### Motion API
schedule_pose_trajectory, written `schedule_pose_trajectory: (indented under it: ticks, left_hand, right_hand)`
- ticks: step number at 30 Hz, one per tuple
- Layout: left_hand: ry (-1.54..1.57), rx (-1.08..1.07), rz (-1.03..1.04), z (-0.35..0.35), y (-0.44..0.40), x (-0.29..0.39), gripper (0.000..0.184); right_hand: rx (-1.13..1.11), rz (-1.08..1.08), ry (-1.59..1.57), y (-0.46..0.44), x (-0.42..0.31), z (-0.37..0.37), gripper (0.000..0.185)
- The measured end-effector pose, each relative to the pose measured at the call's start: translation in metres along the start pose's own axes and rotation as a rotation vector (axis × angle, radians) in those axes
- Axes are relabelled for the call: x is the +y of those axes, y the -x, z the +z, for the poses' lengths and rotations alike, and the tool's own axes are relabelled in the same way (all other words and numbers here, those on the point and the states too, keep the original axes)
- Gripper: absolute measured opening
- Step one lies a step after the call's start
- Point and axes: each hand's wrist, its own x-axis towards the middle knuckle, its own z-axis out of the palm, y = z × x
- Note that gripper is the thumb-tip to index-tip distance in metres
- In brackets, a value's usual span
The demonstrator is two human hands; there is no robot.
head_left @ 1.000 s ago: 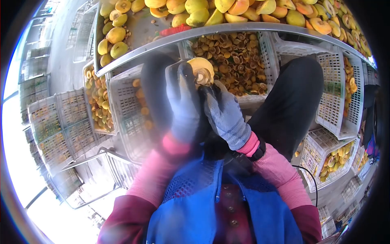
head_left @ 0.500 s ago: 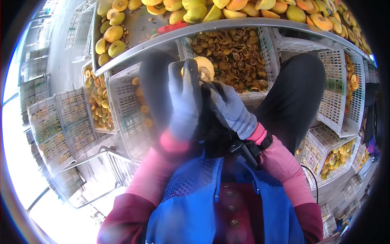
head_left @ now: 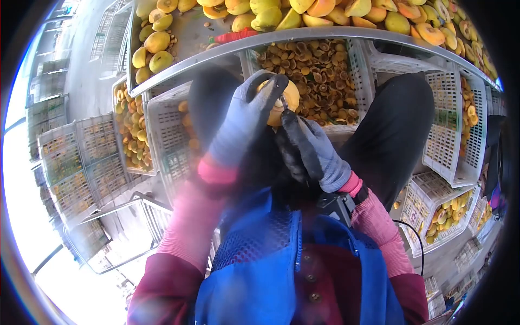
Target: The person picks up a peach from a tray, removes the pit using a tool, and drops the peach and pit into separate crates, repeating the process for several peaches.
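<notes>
In grey-and-black gloves, both hands meet above the lap. My left hand is closed around a cut yellow-orange fruit, its thumb and fingers at the fruit's upper left. My right hand is closed just below the fruit, with a small dark tool tip rising from its fingers against the cut face. The rest of the tool is hidden by the glove. Behind the fruit stands a white crate full of brown-orange scraps.
A metal-edged table holding many halved fruits and a red item crosses the top. Fruit crates stand at left and right. A black cable hangs at lower right.
The left hand has opened its grip into a curve and turned over the fruit's top. The fruit has shifted slightly right, showing more of its face. The right hand has moved slightly right and down.
</notes>
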Motion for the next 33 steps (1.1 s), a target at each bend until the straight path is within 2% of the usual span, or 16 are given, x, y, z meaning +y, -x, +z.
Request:
schedule_pose_trajectory:
  ticks: [1,4,6,8,11,14,17,18,21,24,25,29,31,32,33]
  left_hand:
    - [-0.075,0.023,0.059,0.004,0.003,0.006,0.026]
    - [0.064,0.113,-0.121,0.012,0.013,0.009,0.023]
    - [0.055,0.167,-0.094,0.018,0.015,0.009,0.022]
    - [0.084,0.2,-0.12,0.02,0.017,0.011,0.021]
    - [-0.152,-0.003,-0.264,0.008,0.009,0.022,0.019]
    - [-0.158,0.039,-0.168,0.008,0.008,0.026,0.019]
    - [-0.14,0.247,0.047,0.018,0.013,0.018,0.018]
    - [-0.139,0.256,0.058,0.021,0.015,0.014,0.02]
    - [-0.142,0.244,0.07,0.021,0.017,0.008,0.023]
    - [0.515,0.183,-0.263,0.022,0.023,-0.002,0.021]
    - [0.336,0.133,-0.167,0.018,0.022,-0.003,0.024]
    - [0.664,0.185,-0.247,0.024,0.027,-0.007,0.026]
    - [0.391,0.156,-0.218,0.019,0.03,-0.005,0.028]
    - [0.255,0.141,-0.2,0.013,0.029,-0.006,0.03]
    - [0.255,0.147,-0.201,0.012,0.031,-0.006,0.03]
  right_hand:
    - [-0.025,0.044,-0.051,0.002,0.001,-0.001,0.029]
    - [-0.083,0.16,-0.173,0.005,0.005,-0.004,0.036]
    - [-0.105,0.217,-0.232,0.003,0.011,-0.007,0.039]
    - [-0.047,0.186,-0.164,0.005,0.014,-0.006,0.039]
    - [0.011,0.114,-0.091,0.005,0.015,-0.003,0.04]
    - [0.046,0.033,-0.047,0.003,0.017,0.001,0.042]
    - [-0.103,0.162,-0.157,0.004,0.011,-0.001,0.043]
    - [-0.182,0.244,-0.222,0.006,0.011,-0.002,0.043]
    - [-0.311,0.27,-0.335,0.001,0.016,-0.014,0.045]
    - [-0.428,0.32,-0.526,0.0,0.019,-0.013,0.046]
    - [-0.534,0.373,-0.643,-0.004,0.024,-0.016,0.047]
    - [-0.682,0.371,-0.74,-0.011,0.031,-0.016,0.047]
    - [-0.679,0.376,-0.673,-0.013,0.032,-0.022,0.048]
    - [-0.569,0.345,-0.493,-0.012,0.03,-0.026,0.051]
    - [-0.57,0.351,-0.49,-0.012,0.031,-0.026,0.051]
